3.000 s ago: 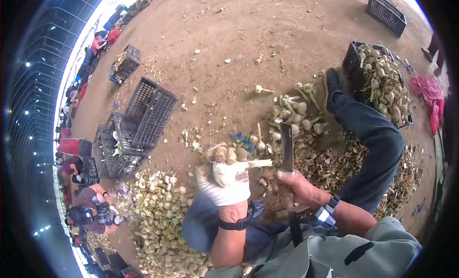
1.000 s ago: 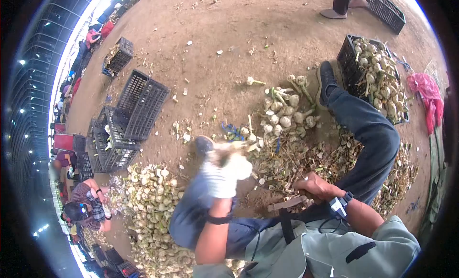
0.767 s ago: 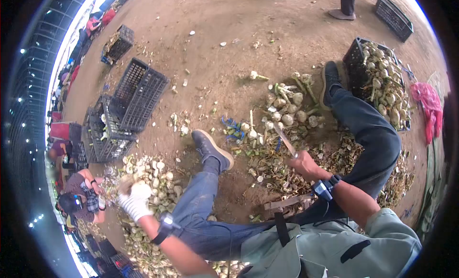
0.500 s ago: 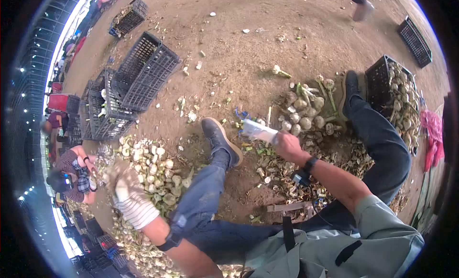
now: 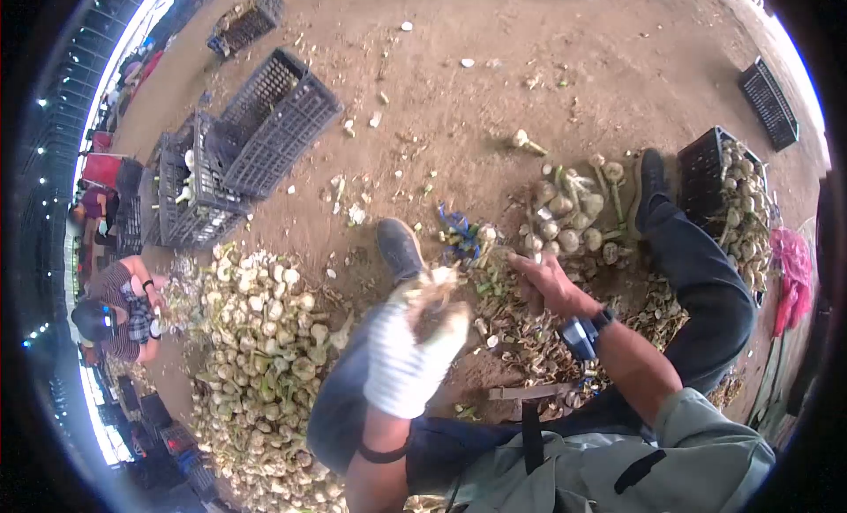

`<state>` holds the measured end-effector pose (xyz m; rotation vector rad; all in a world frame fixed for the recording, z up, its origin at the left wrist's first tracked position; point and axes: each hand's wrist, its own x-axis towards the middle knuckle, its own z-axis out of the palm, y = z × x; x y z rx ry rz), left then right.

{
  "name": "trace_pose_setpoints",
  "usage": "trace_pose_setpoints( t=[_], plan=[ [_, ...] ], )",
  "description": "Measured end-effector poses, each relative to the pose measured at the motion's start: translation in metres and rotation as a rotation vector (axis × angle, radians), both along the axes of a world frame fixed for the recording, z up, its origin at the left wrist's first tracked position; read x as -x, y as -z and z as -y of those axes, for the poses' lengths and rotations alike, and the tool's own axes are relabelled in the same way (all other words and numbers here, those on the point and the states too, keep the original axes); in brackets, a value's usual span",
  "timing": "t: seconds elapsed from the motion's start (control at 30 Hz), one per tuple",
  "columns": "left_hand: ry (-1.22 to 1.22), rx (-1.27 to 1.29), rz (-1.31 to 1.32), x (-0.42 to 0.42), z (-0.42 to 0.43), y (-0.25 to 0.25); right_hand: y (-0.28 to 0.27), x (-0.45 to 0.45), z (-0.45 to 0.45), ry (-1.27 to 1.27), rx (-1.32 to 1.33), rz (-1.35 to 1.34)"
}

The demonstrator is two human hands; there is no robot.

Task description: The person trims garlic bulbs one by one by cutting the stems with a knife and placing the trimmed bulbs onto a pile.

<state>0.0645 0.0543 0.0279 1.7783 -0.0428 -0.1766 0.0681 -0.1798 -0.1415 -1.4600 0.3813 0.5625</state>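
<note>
My left hand (image 5: 410,345), in a white striped glove with brown-stained fingers, is over my left knee near the shoe. Motion smears its fingers, and I cannot tell whether anything lies between them. To its right my bare right hand (image 5: 549,282) is partly closed beside untrimmed garlic bulbs with stems (image 5: 569,209); what it grips is too blurred to make out. A garlic bulb (image 5: 485,234) and a tangle of blue strips (image 5: 460,233) lie just beyond its fingertips. Left of my leg is a large heap of trimmed garlic bulbs (image 5: 265,363).
Black plastic crates (image 5: 278,125) stand at upper left, with another crate (image 5: 768,103) at far right. A tipped crate of garlic (image 5: 706,173) is beside my right shoe. Peelings (image 5: 520,337) litter the dirt between my legs. Another person (image 5: 123,310) sits at left.
My left hand has swung right from above the trimmed heap to between my knees. My right hand has moved slightly right and down; the pale, shiny, blade-like object in it no longer shows clearly.
</note>
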Motion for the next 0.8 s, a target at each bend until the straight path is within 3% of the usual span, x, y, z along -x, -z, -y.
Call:
trace_pose_setpoints(
  t=[0.03,0.1,0.23,0.27,0.37,0.43,0.47,0.53,0.6,0.67,0.73,0.8],
  plan=[
    [0.070,-0.080,0.039,0.003,0.011,0.005,-0.055,0.008,-0.002,0.027,-0.120,0.003],
    [0.216,-0.394,0.227,0.006,0.029,0.013,-0.076,0.025,0.001,0.132,-0.319,-0.021],
    [0.389,-0.495,0.137,0.013,0.067,0.014,-0.132,0.059,0.001,0.257,-0.507,0.063],
    [0.324,-0.279,0.114,0.021,0.072,0.043,-0.149,0.064,0.004,0.248,-0.592,0.051],
    [0.318,-0.166,0.244,0.032,0.090,0.024,-0.166,0.081,0.023,0.246,-0.535,0.056],
    [0.401,-0.126,0.177,0.039,0.092,0.020,-0.181,0.091,0.040,0.168,-0.137,0.211],
    [0.414,-0.128,0.182,0.041,0.095,0.019,-0.176,0.097,0.047,0.180,-0.138,0.217],
    [0.394,0.233,0.035,0.044,0.100,0.017,-0.159,0.108,0.057,0.118,0.189,0.405],
    [0.421,0.225,0.034,0.044,0.100,0.010,-0.162,0.116,0.063,0.092,0.286,0.354],
    [0.391,0.287,-0.020,0.044,0.102,0.009,-0.161,0.123,0.067,-0.101,0.638,0.547],
    [0.423,0.247,-0.011,0.043,0.095,0.016,-0.166,0.126,0.063,-0.103,0.591,0.518],
    [0.567,-0.064,0.229,0.042,0.086,0.014,-0.169,0.126,0.061,-0.238,0.626,0.557]
  ],
)
